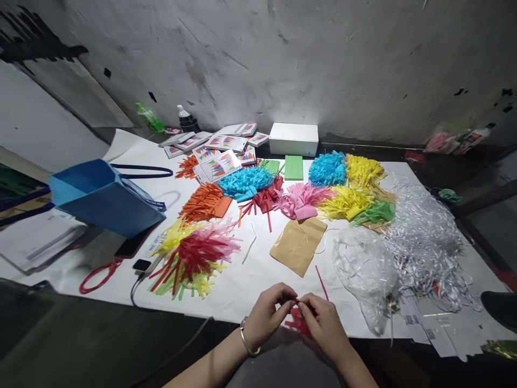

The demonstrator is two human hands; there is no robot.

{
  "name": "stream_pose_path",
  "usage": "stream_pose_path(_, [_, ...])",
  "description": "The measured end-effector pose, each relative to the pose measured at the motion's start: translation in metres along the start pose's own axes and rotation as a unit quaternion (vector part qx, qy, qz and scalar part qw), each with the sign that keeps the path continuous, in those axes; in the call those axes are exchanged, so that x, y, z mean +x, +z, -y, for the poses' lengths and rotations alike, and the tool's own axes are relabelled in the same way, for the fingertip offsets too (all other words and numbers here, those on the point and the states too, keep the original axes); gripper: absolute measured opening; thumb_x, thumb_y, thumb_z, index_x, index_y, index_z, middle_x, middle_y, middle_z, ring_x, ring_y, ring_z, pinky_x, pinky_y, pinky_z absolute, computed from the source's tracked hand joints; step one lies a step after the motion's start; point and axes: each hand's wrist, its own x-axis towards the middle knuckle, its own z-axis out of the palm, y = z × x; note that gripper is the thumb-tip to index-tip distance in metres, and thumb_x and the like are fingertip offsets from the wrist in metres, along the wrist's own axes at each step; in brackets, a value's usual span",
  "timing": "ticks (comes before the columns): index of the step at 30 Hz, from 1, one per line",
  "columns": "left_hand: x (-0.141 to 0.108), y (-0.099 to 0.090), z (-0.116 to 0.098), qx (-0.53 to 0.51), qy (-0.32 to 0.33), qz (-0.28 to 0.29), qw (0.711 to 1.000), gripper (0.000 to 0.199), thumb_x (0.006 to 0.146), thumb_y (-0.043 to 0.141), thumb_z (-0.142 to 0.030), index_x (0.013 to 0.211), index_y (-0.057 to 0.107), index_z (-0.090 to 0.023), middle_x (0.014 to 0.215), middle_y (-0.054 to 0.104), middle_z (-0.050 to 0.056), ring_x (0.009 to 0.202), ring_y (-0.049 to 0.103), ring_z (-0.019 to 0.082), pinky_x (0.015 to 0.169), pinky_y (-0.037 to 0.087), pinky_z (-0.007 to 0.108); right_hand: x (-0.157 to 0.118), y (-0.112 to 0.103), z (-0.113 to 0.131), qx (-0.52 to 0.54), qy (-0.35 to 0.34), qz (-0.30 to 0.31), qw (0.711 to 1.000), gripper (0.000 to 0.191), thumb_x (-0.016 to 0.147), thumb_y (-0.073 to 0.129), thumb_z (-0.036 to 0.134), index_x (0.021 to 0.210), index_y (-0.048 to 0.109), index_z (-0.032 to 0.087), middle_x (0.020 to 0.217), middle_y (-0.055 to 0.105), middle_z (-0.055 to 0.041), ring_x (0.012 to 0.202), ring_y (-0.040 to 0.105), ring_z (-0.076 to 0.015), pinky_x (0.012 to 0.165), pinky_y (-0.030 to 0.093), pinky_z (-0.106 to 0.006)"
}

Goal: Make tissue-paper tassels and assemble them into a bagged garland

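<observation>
At the table's front edge my left hand (270,313), with a silver bangle at the wrist, and my right hand (323,323) meet with fingertips pinched together. Between them is a piece of red fringed tissue paper (298,321); its cut strips hang below the fingers, and its pinched top is mostly hidden. One loose red strip (322,283) lies just beyond my right hand. Farther out is a flat brown paper packet (298,246). To the left, a fanned pile of red, pink, yellow and green tissue fringe (197,253) rests on the white table cover (250,285).
Fringed bundles in orange (205,202), blue (246,183), pink (305,199) and yellow (349,202) line the middle. Behind are printed packs (224,143) and a white box (293,139). A blue bag (107,196) stands left; clear plastic (365,272) and white strings (424,242) lie right.
</observation>
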Motion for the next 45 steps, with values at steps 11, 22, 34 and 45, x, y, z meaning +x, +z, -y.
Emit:
stream_pose_path(11, [-0.002, 0.003, -0.002, 0.030, 0.028, 0.016, 0.999, 0.012, 0.085, 0.053, -0.015, 0.089, 0.063, -0.018, 0.084, 0.066, 0.005, 0.077, 0.060, 0.015, 0.072, 0.048, 0.025, -0.001, -0.005, -0.001, -0.003, -0.017, 0.004, 1.000, 0.024, 0.095, 0.042, 0.027, 0.083, 0.062, 0.019, 0.077, 0.066, -0.0027, 0.071, 0.060, -0.0149, 0.065, 0.042, -0.023])
stream_pose_path(22, [-0.003, 0.006, -0.006, -0.001, 0.009, 0.018, 1.000, 0.012, 0.082, 0.055, -0.015, 0.087, 0.065, -0.017, 0.083, 0.067, 0.005, 0.076, 0.061, 0.015, 0.072, 0.049, 0.026, -0.005, -0.005, -0.003, -0.075, -0.052, 0.006, 0.996, 0.024, 0.094, 0.041, 0.022, 0.082, 0.061, 0.020, 0.077, 0.064, -0.0032, 0.073, 0.059, -0.0166, 0.068, 0.040, -0.026])
stream_pose_path(34, [0.001, 0.002, -0.002, -0.077, -0.080, 0.022, 0.994, 0.020, 0.084, 0.059, -0.033, 0.084, 0.068, -0.014, 0.074, 0.069, 0.005, 0.064, 0.061, 0.014, 0.061, 0.050, 0.024, -0.004, -0.006, -0.005, -0.011, -0.026, -0.021, 0.999, 0.026, 0.095, 0.042, 0.029, 0.080, 0.062, 0.020, 0.074, 0.064, -0.0022, 0.070, 0.060, -0.0165, 0.064, 0.043, -0.025])
stream_pose_path(45, [-0.005, -0.003, 0.011, 0.144, 0.028, 0.008, 0.989, 0.013, 0.076, 0.056, -0.012, 0.080, 0.067, -0.018, 0.071, 0.067, 0.002, 0.063, 0.055, 0.013, 0.060, 0.041, 0.021, 0.009, 0.013, -0.019, -0.051, -0.074, 0.037, 0.995, 0.028, 0.096, 0.040, 0.036, 0.094, 0.064, 0.023, 0.087, 0.070, -0.0057, 0.080, 0.065, -0.0204, 0.072, 0.049, -0.029])
